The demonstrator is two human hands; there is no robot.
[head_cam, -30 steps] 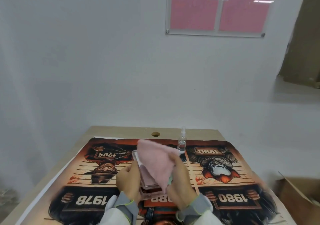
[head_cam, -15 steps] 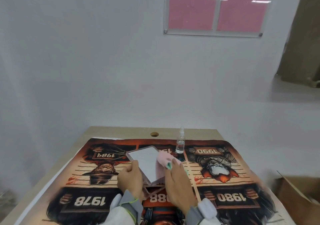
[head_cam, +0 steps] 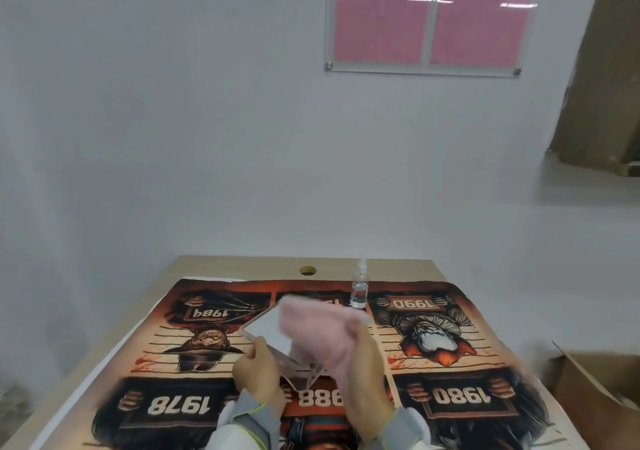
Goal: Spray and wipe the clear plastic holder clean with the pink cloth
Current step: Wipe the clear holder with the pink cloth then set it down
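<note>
Since half a second ago, cloth (head_cam: 320, 328) has spread across more of the holder (head_cam: 277, 342), which stays tilted above the table (head_cam: 242, 266). Left hand (head_cam: 258, 373) grips the holder's left edge; right hand (head_cam: 362, 380) grips the cloth against its face. Behind the holder a spray bottle (head_cam: 359, 285) stands on the printed mat (head_cam: 467, 363). Right of the holder, off the table, sits a cardboard box (head_cam: 595, 387). White wall behind.

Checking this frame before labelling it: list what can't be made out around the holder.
- Head view: the pink cloth is motion-blurred and covers the right part of the clear plastic holder.
- Right hand: fingertips buried in the cloth.
- Left hand: palm side hidden.
- Spray bottle: too small to judge liquid level.
- Cardboard box: cut off by the right edge.
</note>
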